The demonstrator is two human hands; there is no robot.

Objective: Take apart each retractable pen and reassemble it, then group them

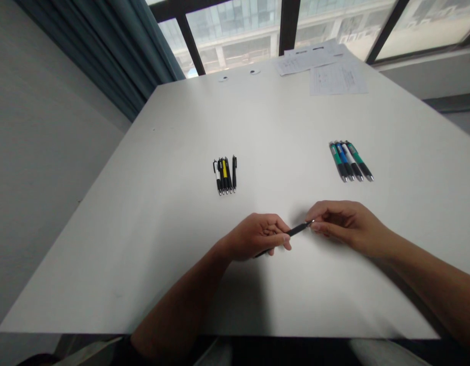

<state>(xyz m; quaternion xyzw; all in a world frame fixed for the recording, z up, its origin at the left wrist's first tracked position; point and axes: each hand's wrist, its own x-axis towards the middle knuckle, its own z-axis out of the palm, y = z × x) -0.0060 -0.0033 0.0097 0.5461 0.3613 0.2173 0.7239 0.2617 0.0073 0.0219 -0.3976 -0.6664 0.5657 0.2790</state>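
Observation:
Just above the white table (162, 254), both my hands hold one black pen (297, 230). My left hand (258, 236) is closed around the pen's body. My right hand (344, 221) pinches its silver tip with thumb and fingertips. A row of several pens, black, white and yellow (225, 175), lies further back to the left. Another row of several green, blue and white pens (350, 161) lies further back to the right.
Sheets of printed paper (336, 76) lie at the table's far right corner. Two small round discs (238, 75) sit near the far edge. Behind are a window with dark frames and a blue curtain (116, 51) at the left.

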